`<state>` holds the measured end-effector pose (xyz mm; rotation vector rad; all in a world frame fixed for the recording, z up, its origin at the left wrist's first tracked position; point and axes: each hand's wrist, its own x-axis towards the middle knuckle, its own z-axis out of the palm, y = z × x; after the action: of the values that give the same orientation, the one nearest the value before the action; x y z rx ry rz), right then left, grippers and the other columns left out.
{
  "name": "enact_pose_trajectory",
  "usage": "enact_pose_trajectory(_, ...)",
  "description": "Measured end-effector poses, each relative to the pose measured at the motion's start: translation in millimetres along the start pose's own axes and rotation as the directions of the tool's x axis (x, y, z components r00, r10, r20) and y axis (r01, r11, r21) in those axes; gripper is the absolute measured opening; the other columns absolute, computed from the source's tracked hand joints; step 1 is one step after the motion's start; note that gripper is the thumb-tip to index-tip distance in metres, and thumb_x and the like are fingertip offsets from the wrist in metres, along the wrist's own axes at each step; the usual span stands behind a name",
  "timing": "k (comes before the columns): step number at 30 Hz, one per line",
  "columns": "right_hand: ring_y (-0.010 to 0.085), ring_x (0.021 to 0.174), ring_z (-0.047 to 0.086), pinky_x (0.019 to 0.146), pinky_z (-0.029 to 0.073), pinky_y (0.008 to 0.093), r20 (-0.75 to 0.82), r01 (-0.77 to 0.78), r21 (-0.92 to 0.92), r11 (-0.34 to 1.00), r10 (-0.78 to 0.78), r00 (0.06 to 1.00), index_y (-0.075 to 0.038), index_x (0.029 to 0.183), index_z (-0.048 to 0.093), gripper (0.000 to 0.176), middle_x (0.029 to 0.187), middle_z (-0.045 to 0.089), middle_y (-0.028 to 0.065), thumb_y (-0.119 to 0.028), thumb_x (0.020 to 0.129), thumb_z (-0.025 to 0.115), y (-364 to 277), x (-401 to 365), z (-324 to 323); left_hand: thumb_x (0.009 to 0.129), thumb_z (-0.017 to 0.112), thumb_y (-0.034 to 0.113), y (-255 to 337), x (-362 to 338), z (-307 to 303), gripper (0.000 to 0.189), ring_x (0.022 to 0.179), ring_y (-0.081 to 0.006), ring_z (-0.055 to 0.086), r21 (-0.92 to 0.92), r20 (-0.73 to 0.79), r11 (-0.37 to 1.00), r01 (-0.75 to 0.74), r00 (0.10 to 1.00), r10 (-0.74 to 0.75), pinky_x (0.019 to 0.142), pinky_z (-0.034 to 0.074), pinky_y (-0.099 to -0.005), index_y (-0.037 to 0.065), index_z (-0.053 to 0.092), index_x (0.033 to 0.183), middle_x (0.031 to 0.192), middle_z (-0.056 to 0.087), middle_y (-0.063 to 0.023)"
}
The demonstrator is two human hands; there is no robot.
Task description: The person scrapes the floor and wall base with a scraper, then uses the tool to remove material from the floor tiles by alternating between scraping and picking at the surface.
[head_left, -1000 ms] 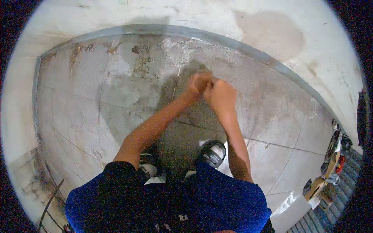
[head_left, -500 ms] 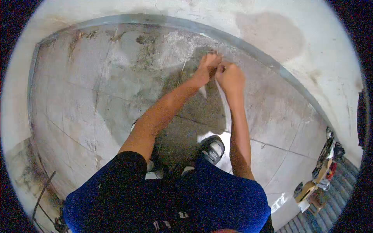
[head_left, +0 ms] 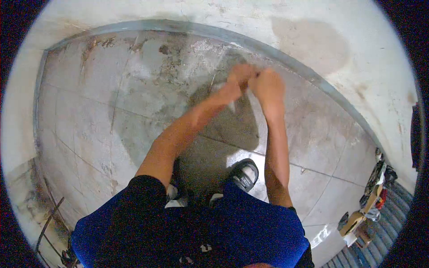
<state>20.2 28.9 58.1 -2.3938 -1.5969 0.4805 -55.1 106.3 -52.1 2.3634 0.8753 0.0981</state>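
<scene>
Both hands are held out close together over the tiled floor (head_left: 178,129), near its far edge. My left hand (head_left: 239,80) is smeared by motion, with its fingers bent toward the other hand. My right hand (head_left: 268,89) is closed beside it, the fingertips almost meeting those of the left. A small dark spot shows between the two hands, too small to make out. A pale pointed shape shows just below the left wrist. What either hand holds is hidden.
A grey baseboard (head_left: 263,47) curves along the stained white wall (head_left: 308,42). Sandalled feet (head_left: 245,174) stand below. Cardboard and bags (head_left: 357,221) lie at the right by a corrugated surface (head_left: 391,223). Thin dark rods (head_left: 48,223) lean at the lower left.
Both hands remain together in nearly the same place; the left fingers have drawn in and down slightly and are more blurred. The view has shifted slightly.
</scene>
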Motion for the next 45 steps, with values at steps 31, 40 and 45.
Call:
enact_pose_trajectory(31, 0.0412, 0.076, 0.062, 0.070, 0.048, 0.0500, 0.291, -0.037, 0.287, 0.957, -0.050, 0.956, -0.008, 0.111, 0.053, 0.030, 0.081, 0.064, 0.0233, -0.026, 0.086, 0.056, -0.3, -116.4, 29.4, 0.081, 0.063, 0.028, 36.5, -152.5, -305.5, 0.044, 0.106, -0.0346, 0.055, 0.740, 0.385, 0.664, -0.105, 0.876, -0.290, 0.094, 0.043, -0.0423, 0.005, 0.055, 0.118, 0.112, 0.060, -0.0166)
enact_pose_trajectory(40, 0.0425, 0.085, 0.060, 0.074, 0.047, 0.0495, 0.372, -0.038, 0.371, 0.928, -0.112, 0.921, -0.007, 0.119, 0.049, 0.035, 0.091, 0.062, 0.0252, -0.024, 0.089, 0.052, -3.7, -144.7, 47.2, 0.083, 0.059, 0.033, 40.3, -169.7, -331.9, 0.042, 0.106, -0.0364, 0.055, 0.640, 0.453, 0.752, -0.159, 0.869, -0.202, 0.092, 0.043, -0.0426, 0.002, 0.057, 0.112, 0.112, 0.059, -0.0189)
enact_pose_trajectory(45, 0.0408, 0.082, 0.060, 0.071, 0.047, 0.0476, 0.290, 0.010, 0.206, 0.979, -0.071, 0.954, -0.014, 0.123, 0.050, 0.039, 0.089, 0.063, 0.0237, -0.017, 0.085, 0.054, 18.2, -143.6, 42.4, 0.087, 0.057, 0.037, 68.8, -123.7, -301.6, 0.049, 0.101, -0.0374, 0.058, 0.572, 0.605, 0.778, -0.260, 0.774, -0.186, 0.086, 0.046, -0.0443, -0.004, 0.056, 0.113, 0.109, 0.060, -0.0241)
